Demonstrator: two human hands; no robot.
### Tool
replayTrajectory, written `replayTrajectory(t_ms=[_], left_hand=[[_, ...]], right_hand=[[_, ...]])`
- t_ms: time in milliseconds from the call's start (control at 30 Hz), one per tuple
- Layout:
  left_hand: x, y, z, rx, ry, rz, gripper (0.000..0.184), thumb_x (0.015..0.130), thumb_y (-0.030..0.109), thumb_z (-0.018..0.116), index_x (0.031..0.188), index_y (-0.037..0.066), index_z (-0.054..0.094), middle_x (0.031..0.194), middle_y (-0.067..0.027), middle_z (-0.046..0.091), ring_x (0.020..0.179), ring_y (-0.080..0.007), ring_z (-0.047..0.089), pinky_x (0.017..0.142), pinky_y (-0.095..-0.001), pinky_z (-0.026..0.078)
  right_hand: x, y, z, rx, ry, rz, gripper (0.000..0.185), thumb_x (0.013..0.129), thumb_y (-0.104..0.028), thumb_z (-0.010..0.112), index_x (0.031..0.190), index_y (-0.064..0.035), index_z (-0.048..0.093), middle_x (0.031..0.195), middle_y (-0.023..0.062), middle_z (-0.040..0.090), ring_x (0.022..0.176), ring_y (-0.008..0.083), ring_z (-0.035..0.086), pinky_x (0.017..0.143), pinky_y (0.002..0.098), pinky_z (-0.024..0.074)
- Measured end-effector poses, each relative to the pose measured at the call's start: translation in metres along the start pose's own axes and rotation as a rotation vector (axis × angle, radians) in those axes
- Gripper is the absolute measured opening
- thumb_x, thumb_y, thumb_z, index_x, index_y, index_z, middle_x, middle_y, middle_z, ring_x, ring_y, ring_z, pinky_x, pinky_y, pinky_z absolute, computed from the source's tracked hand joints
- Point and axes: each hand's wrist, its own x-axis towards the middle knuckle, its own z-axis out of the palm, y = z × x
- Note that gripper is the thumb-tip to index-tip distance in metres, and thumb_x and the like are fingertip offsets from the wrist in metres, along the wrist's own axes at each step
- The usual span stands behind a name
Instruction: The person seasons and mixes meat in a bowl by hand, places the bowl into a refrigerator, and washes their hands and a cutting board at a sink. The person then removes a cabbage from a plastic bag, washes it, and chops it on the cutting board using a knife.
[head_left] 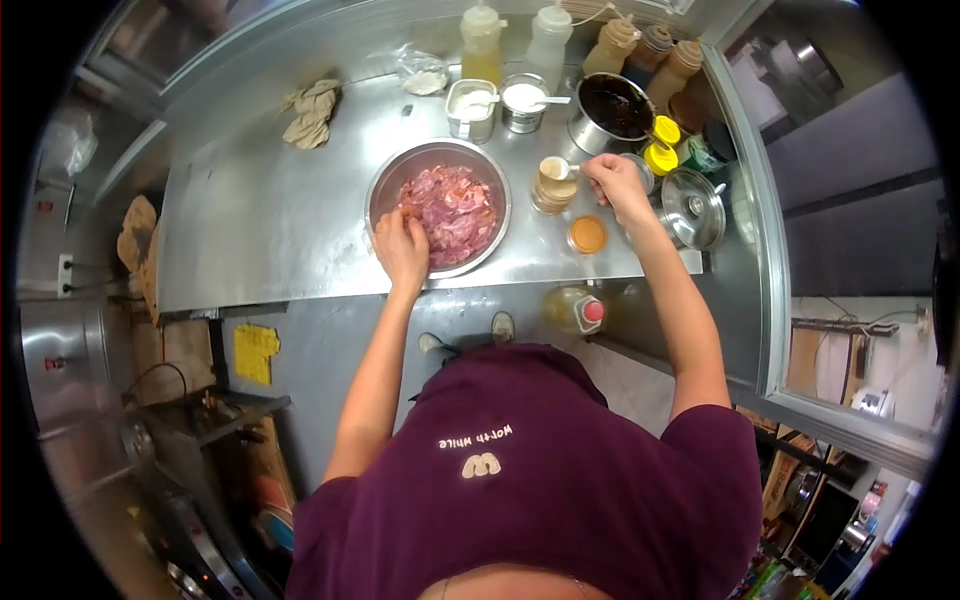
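A steel bowl [432,152] on the metal counter holds many pieces of raw meat [455,212]. Over its near left rim reaches my left hand [402,250], fingers bent and somewhat apart, their tips against the meat. My right hand [615,186] is closed round the handle of a small white spoon [566,171]. The spoon's bowl is at the mouth of a clear jar [551,194] of tan powder, and I cannot tell whether it carries any. Near the jar lies an orange-tan round lid [588,234].
Behind stand two tubs of white powder [470,103] [523,97], a pot of dark liquid [612,108] and several squeeze bottles [482,45]. A steel pot lid [692,208] lies at the right. A crumpled cloth [312,112] is at the left. A red-capped jug [575,311] stands below the counter.
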Motion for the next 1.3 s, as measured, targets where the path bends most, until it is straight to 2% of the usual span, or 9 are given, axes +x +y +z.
replayTrajectory(t_ms=[200,533,700,767,867,967,1100,1200,1300], left_hand=[[0.0,-0.001,0.001,-0.137,0.105,-0.063,0.016,0.084,0.009,0.048,0.096,0.001,0.056,0.091,-0.0149,0.057,0.086,-0.0305,0.054,0.076,-0.0384,0.041],[-0.001,-0.006,0.003,-0.199,0.16,-0.062,0.016,0.086,0.01,0.046,0.096,0.001,0.055,0.093,-0.0152,0.056,0.087,-0.0306,0.053,0.078,-0.0374,0.041],[0.002,-0.001,0.0,-0.188,0.128,-0.074,0.018,0.085,0.01,0.046,0.096,-0.001,0.054,0.092,-0.0168,0.054,0.087,-0.0329,0.052,0.078,-0.0404,0.041],[0.002,0.007,-0.005,-0.167,0.113,-0.097,0.015,0.085,0.009,0.047,0.093,-0.001,0.055,0.09,-0.0154,0.056,0.086,-0.0312,0.053,0.076,-0.0381,0.041],[0.0,0.003,-0.002,-0.139,0.056,-0.105,0.017,0.085,0.01,0.046,0.095,0.0,0.055,0.093,-0.0145,0.055,0.09,-0.0311,0.051,0.08,-0.0394,0.038],[0.001,0.008,-0.005,-0.124,0.05,-0.077,0.018,0.084,0.01,0.047,0.096,0.0,0.055,0.093,-0.0146,0.055,0.09,-0.0309,0.051,0.08,-0.0394,0.038],[0.001,0.008,-0.005,-0.097,0.038,-0.059,0.018,0.083,0.01,0.049,0.096,0.0,0.055,0.092,-0.0147,0.055,0.089,-0.0312,0.051,0.08,-0.0401,0.037],[0.0,0.008,-0.003,-0.034,0.042,-0.029,0.018,0.082,0.01,0.049,0.096,0.0,0.055,0.091,-0.0143,0.055,0.089,-0.0312,0.051,0.081,-0.0405,0.037],[0.0,0.011,-0.006,-0.01,0.024,-0.023,0.018,0.081,0.01,0.05,0.096,0.0,0.055,0.09,-0.0139,0.056,0.089,-0.031,0.051,0.081,-0.0404,0.037]], right_hand=[[0.003,-0.005,0.089,-0.015,-0.076,-0.161,0.017,0.075,-0.015,0.066,0.075,0.0016,0.062,0.067,0.0015,0.06,0.061,0.0067,0.053,0.054,0.0212,0.0416],[0.012,0.022,0.148,-0.14,-0.107,-0.23,0.012,0.071,-0.013,0.063,0.071,-0.0004,0.063,0.063,0.006,0.063,0.057,0.0106,0.057,0.054,0.0263,0.0451],[0.019,0.05,0.144,-0.154,-0.118,-0.335,0.019,0.075,-0.021,0.063,0.072,-0.0025,0.063,0.066,0.0106,0.064,0.06,0.0175,0.061,0.058,0.0313,0.0471],[-0.007,0.027,0.14,-0.446,-0.059,-0.564,0.016,0.077,-0.019,0.061,0.075,-0.0036,0.061,0.068,0.0126,0.059,0.063,0.0276,0.059,0.057,0.0367,0.0464],[-0.018,0.026,0.137,-0.77,-0.004,-1.062,0.007,0.074,-0.011,0.059,0.076,-0.0052,0.055,0.076,0.0096,0.052,0.068,0.025,0.056,0.053,0.0344,0.046],[-0.017,0.037,0.145,-0.803,-0.103,-1.316,0.007,0.076,-0.012,0.061,0.079,-0.0063,0.057,0.076,0.0065,0.053,0.065,0.023,0.055,0.05,0.0342,0.0443],[-0.02,0.025,0.145,-0.692,-0.054,-1.22,0.008,0.077,-0.01,0.061,0.08,-0.0038,0.059,0.077,0.0063,0.055,0.067,0.0195,0.057,0.052,0.0298,0.0455],[-0.01,0.028,0.144,-0.291,-0.09,-0.656,0.01,0.079,-0.011,0.061,0.083,-0.0017,0.06,0.075,0.0042,0.059,0.066,0.0127,0.057,0.055,0.025,0.0454],[-0.007,0.017,0.12,0.16,-0.046,-0.391,0.013,0.082,-0.013,0.061,0.086,-0.0009,0.061,0.074,0.0021,0.061,0.066,0.0082,0.055,0.057,0.0223,0.0443]])
